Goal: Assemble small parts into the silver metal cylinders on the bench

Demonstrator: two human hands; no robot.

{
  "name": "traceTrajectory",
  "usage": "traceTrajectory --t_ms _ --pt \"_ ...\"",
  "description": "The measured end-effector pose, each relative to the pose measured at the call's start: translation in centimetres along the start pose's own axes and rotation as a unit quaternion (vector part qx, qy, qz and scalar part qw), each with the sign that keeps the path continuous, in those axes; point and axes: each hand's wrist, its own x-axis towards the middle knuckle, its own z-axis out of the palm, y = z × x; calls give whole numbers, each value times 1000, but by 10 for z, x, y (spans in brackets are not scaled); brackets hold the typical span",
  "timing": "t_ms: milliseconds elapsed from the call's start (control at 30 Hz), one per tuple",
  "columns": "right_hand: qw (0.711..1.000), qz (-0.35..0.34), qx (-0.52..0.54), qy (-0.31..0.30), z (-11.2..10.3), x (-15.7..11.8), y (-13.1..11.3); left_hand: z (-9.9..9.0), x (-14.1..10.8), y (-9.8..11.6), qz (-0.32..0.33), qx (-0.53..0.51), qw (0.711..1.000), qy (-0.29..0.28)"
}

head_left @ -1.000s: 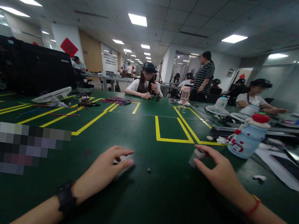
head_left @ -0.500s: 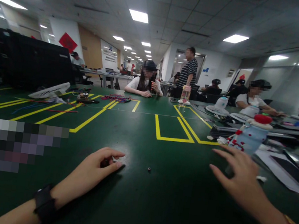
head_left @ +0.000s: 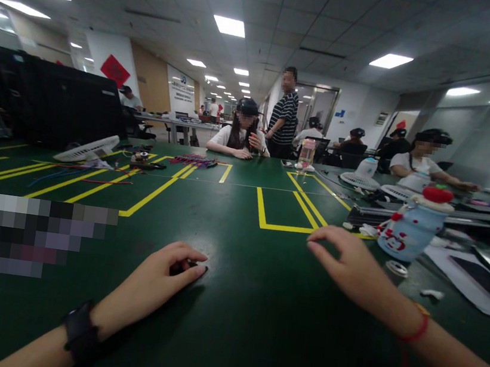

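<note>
The left hand (head_left: 158, 277) curls half closed, low over the bench (head_left: 225, 337); a tiny dark bit (head_left: 205, 269) shows by its thumb tip, but I can't tell if it is held. The right hand (head_left: 354, 267) is bent, thumb and finger tips close together, and I can't tell if it holds anything. A little metal can (head_left: 397, 270), partly hidden behind it, is just nearer than the blue bottle (head_left: 414, 230). A bunch of wires (head_left: 196, 161) lies near the bench's far edge.

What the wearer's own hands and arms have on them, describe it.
The left hand is gloveless, with a wide black band, like a watch, on its wrist. The right hand, also gloveless, has a thin red cord with a gold-coloured piece on its wrist. No sleeves show.
</note>
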Motion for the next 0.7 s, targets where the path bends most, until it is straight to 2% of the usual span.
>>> traceTrajectory --t_ms 67,100,167,267,367,500,700 --pt "991 96 -76 54 -31 -13 39 1 -1 1 2 -1 1000 1" --pt "979 153 -120 60 -43 -21 59 1 -1 1 3 -1 1000 3" --pt "954 240 -174 31 -58 -36 95 3 -1 1 7 -1 1000 8" --pt "946 279 -162 -31 -59 -53 129 3 -1 1 11 2 1000 11" --pt "945 294 -139 -30 -53 -57 136 3 0 2 7 2 1000 10" --pt "945 297 -136 -1 -51 -53 124 4 0 2 8 2 1000 9" --pt "952 290 -91 -28 -47 -55 127 3 -1 2 5 -2 1000 3"
